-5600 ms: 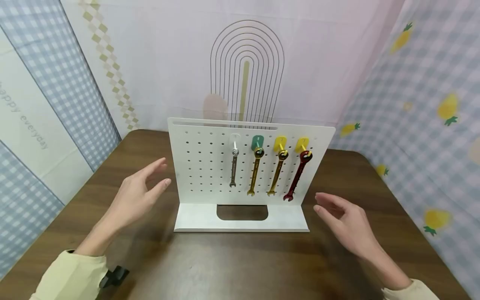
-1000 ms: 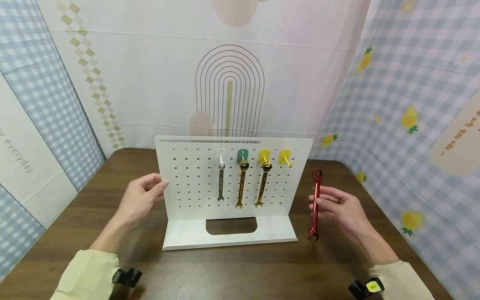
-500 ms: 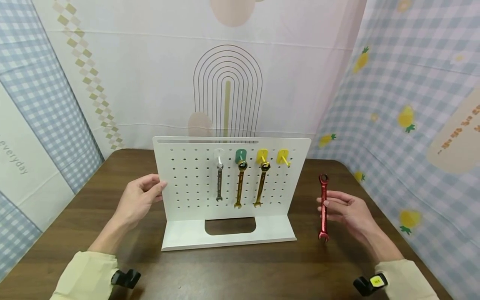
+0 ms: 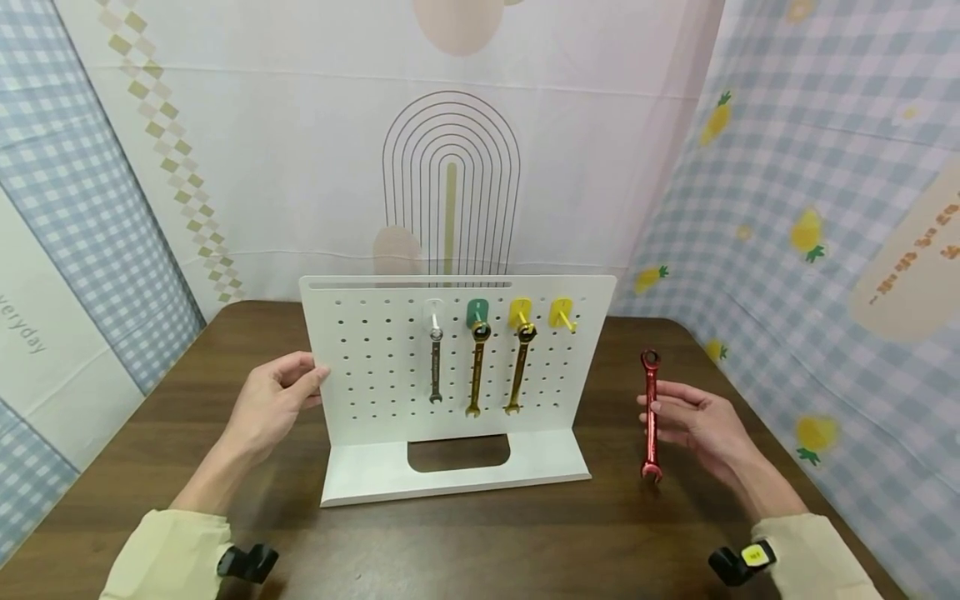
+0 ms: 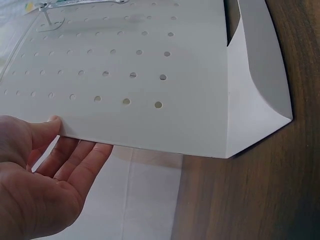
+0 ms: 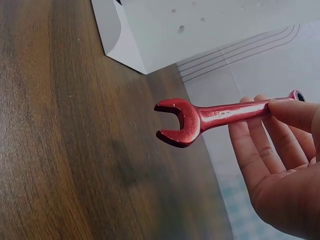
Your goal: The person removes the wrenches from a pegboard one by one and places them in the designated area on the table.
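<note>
My right hand (image 4: 705,417) pinches a red combination wrench (image 4: 651,417) by its shaft, ring end up and open end down, right of the white pegboard stand (image 4: 367,467). In the right wrist view, the thumb and fingertips hold the red shaft, with its open end pointing left. My left hand (image 4: 266,400) pinches the pegboard's left edge, thumb on the front and fingers behind, as the left wrist view shows. On the board's hooks hang a small silver wrench (image 4: 437,371) and two gold wrenches, one in the middle (image 4: 477,371) and one to its right (image 4: 520,371).
The rightmost yellow hook (image 4: 562,315) bears no wrench. Beside it are another yellow hook (image 4: 520,312), a green hook (image 4: 477,312) and a white one (image 4: 433,313). The stand is on a brown wooden table (image 4: 450,542), with patterned cloth (image 4: 585,125) behind and at the sides.
The red wrench hung on the rightmost hook in the earliest frame; my right hand has since taken it off and moved it right. My left hand has come to the board's left edge.
</note>
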Action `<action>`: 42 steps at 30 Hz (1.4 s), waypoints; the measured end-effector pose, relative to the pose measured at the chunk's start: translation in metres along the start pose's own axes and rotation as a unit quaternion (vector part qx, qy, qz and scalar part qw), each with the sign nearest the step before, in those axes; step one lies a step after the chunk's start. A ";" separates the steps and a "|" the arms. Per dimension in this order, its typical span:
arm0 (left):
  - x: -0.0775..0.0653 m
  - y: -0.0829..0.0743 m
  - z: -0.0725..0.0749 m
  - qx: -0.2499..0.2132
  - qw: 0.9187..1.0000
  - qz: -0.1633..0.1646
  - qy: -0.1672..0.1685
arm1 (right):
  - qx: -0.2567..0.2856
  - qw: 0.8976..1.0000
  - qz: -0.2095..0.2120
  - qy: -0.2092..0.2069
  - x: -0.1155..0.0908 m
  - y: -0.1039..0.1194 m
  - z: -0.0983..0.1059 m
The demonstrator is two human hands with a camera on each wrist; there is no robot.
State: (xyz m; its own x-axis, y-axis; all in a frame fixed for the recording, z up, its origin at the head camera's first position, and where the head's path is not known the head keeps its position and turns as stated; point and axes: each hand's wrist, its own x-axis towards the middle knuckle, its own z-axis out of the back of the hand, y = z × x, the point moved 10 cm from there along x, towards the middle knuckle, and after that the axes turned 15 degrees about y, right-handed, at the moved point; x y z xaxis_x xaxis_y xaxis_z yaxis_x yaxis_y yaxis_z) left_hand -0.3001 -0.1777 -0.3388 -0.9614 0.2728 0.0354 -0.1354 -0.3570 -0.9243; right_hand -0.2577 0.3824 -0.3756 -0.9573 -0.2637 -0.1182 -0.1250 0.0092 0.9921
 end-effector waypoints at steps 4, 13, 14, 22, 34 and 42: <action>-0.001 -0.001 0.000 0.000 1.000 -0.004 0.000 | 0.000 1.000 -0.006 -0.005 0.000 -0.001 0.005; -0.001 -0.001 0.001 0.000 1.000 -0.006 -0.003 | -0.002 1.000 -0.019 0.002 -0.001 -0.008 0.013; -0.001 -0.001 0.001 -0.001 1.000 -0.007 -0.003 | -0.002 1.000 -0.021 0.003 -0.002 -0.009 0.014; -0.002 -0.001 0.000 -0.004 1.000 -0.008 -0.004 | -0.010 0.999 -0.042 0.003 -0.002 -0.017 0.022; -0.003 -0.003 0.003 0.006 1.000 -0.014 -0.010 | -0.011 0.998 -0.055 0.008 0.001 -0.022 0.033; -0.001 -0.001 0.002 0.000 1.000 -0.009 -0.007 | -0.027 0.997 -0.073 -0.007 0.001 -0.021 0.050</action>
State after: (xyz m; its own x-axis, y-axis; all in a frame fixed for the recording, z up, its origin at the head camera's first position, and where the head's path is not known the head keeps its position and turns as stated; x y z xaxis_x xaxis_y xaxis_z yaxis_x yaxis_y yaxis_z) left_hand -0.2994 -0.1795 -0.3367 -0.9620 0.2670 0.0569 -0.1523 -0.3521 -0.9235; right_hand -0.2687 0.4299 -0.3984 -0.9336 -0.2443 -0.2623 -0.2501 -0.0802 0.9649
